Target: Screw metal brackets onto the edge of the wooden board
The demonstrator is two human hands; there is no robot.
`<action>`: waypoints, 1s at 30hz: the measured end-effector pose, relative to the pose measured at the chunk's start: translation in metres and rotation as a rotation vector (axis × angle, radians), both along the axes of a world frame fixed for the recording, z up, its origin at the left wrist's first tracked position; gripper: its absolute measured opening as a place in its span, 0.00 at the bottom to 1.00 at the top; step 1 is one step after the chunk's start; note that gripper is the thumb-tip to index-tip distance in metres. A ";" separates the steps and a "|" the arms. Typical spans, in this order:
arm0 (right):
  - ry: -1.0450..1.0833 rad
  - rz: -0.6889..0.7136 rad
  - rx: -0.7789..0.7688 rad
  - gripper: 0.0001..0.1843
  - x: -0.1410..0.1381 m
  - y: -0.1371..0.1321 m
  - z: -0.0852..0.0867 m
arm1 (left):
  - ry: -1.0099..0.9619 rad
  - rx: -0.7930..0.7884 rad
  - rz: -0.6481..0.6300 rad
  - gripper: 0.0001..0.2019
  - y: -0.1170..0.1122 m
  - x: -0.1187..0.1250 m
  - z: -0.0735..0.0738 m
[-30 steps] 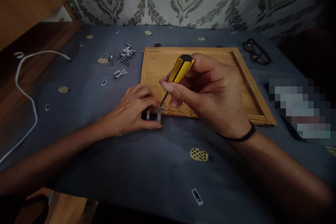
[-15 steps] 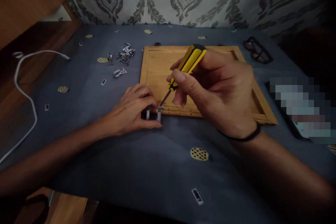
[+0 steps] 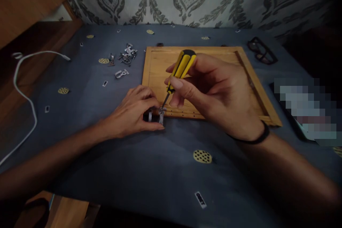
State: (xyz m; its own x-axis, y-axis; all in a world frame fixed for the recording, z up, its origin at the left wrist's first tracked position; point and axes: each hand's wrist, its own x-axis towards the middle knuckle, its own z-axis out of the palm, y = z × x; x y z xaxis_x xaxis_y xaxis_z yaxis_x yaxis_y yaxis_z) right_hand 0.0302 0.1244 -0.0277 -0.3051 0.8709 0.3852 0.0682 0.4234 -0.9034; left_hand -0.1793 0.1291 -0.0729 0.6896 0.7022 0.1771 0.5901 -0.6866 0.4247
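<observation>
My right hand grips a yellow and black screwdriver by its handle. The screwdriver slants down to the left, its tip on a small metal clip at the front edge of a wooden framed board. My left hand curls round the board's front left corner, fingers on top and thumb below, steadying the clip. A second metal clip shows between its thumb and fingers. A row of small holes runs along the board's front edge. Whether a screw sits under the tip is too small to tell.
Several loose metal clips lie in a pile behind my left hand, with a single clip nearer. Glasses and a phone-like device with a blurred screen lie at right. A white cable curves along the left.
The screwdriver handle and my right hand have shifted a little to the left, so the screwdriver stands more upright. Its tip stays on the clip. My left hand has barely moved.
</observation>
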 end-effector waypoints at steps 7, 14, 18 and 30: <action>-0.005 0.020 -0.016 0.13 0.002 0.000 0.002 | -0.005 -0.007 0.006 0.20 -0.001 0.000 0.001; 0.103 -0.005 -0.046 0.22 -0.005 -0.001 -0.001 | -0.020 -0.019 0.017 0.19 -0.002 0.001 0.002; 0.005 0.094 -0.034 0.12 0.001 -0.001 0.005 | 0.012 -0.006 0.014 0.20 -0.001 0.001 0.002; 0.176 -0.233 0.034 0.22 -0.007 -0.004 0.006 | -0.034 -0.007 -0.004 0.20 -0.001 0.001 0.001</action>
State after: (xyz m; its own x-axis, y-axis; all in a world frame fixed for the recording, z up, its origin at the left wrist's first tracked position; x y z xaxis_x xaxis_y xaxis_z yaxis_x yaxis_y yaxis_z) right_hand 0.0234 0.1207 -0.0215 -0.0244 0.8953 0.4449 0.0104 0.4452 -0.8954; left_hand -0.1787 0.1285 -0.0716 0.6860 0.7008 0.1956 0.5726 -0.6859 0.4492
